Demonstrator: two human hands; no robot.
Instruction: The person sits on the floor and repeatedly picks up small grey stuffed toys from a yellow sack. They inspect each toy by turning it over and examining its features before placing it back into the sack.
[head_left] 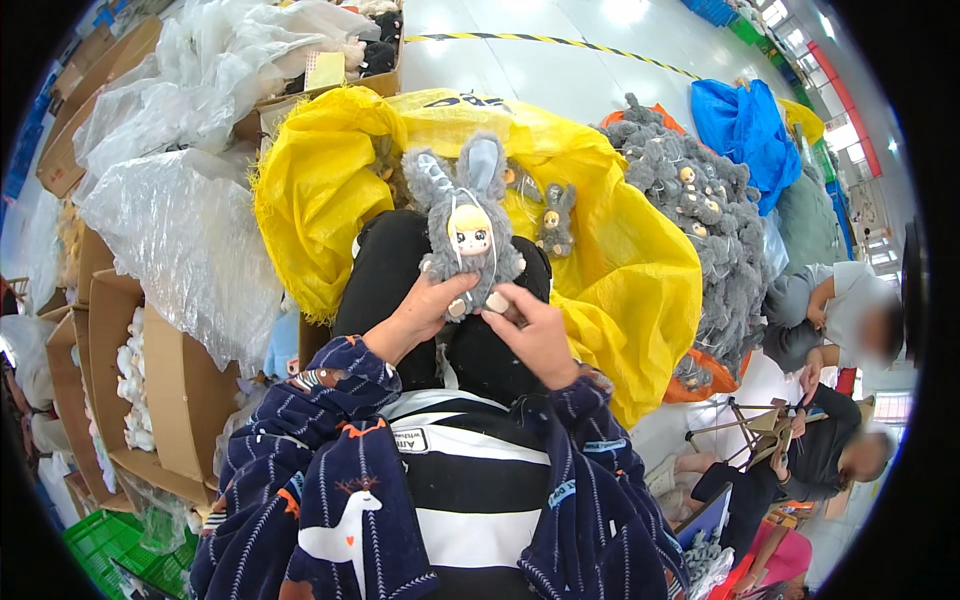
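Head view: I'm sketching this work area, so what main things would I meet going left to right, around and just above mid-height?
Clear plastic sheet → long-eared gray doll → another gray doll → heap of gray plush → person in a light top.

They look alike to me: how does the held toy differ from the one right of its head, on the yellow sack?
The held toy looks larger in view than the other toy. Left hand and right hand touch the held toy; the other toy lies on the yellow sack. Both are grey and long-eared.
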